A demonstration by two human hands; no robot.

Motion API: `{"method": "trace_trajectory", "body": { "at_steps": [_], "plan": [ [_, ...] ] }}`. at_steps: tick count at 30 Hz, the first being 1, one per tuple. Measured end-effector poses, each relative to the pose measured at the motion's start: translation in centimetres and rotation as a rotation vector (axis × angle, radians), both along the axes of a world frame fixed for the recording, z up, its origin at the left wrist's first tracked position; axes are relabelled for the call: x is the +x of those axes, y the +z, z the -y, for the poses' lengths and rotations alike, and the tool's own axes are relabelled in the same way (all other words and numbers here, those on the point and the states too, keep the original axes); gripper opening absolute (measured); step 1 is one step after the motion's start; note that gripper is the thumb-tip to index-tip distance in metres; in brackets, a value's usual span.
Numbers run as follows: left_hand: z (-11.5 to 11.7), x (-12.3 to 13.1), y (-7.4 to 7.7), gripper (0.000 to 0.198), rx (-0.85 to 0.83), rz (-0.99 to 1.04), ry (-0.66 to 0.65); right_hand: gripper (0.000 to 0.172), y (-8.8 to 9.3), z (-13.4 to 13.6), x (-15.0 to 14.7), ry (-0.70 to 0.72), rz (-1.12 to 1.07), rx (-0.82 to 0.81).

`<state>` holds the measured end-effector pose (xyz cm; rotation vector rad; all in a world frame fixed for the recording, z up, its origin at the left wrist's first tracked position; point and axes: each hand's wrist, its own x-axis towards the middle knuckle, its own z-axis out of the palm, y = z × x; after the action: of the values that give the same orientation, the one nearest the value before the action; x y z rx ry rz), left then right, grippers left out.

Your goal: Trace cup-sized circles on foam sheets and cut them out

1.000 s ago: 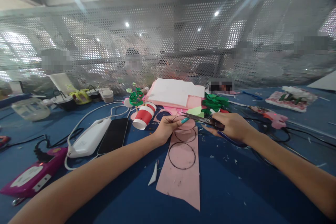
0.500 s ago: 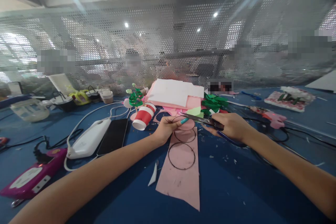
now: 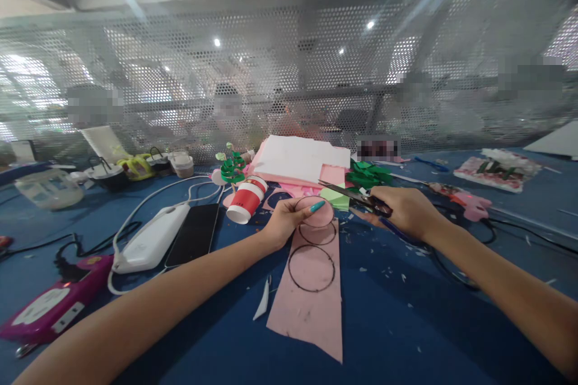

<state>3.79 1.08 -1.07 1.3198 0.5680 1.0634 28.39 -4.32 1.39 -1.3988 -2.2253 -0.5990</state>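
My left hand (image 3: 287,221) pinches a round pink paper disc (image 3: 321,214) with a dark outline, thumb on top. Under the disc lies a pink paper strip (image 3: 311,313) with black circles drawn on it. My right hand (image 3: 403,212) is closed round the handles of a pair of scissors (image 3: 350,194). Their blades point left, just above and right of the disc, apart from it. A red and white paper cup (image 3: 246,200) lies tilted beside my left hand, near a small green paper plant (image 3: 233,167).
White sheets (image 3: 293,157) on pink paper lie beyond my hands, beside green paper leaves (image 3: 368,173). On the left are a black phone (image 3: 194,234), a white power bank (image 3: 151,239) and a purple power strip (image 3: 58,301). A pink glue gun (image 3: 472,204) with cables lies right.
The scissors have moved right, away from the disc's edge, with my right hand. My left hand has stayed in place, holding the disc.
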Motion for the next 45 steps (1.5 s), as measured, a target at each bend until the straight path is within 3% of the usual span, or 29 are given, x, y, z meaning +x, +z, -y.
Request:
{"method": "trace_trajectory", "body": {
  "at_steps": [10,45],
  "plan": [
    [0.08,0.02,0.28,0.022,0.098,-0.062,0.094,0.034,-0.28,-0.5,0.31,0.009,0.096,-0.038],
    [-0.23,-0.23,-0.43,0.028,0.161,-0.131,0.052,0.031,-0.26,-0.08,-0.26,0.065,0.082,-0.039]
  ]
}}
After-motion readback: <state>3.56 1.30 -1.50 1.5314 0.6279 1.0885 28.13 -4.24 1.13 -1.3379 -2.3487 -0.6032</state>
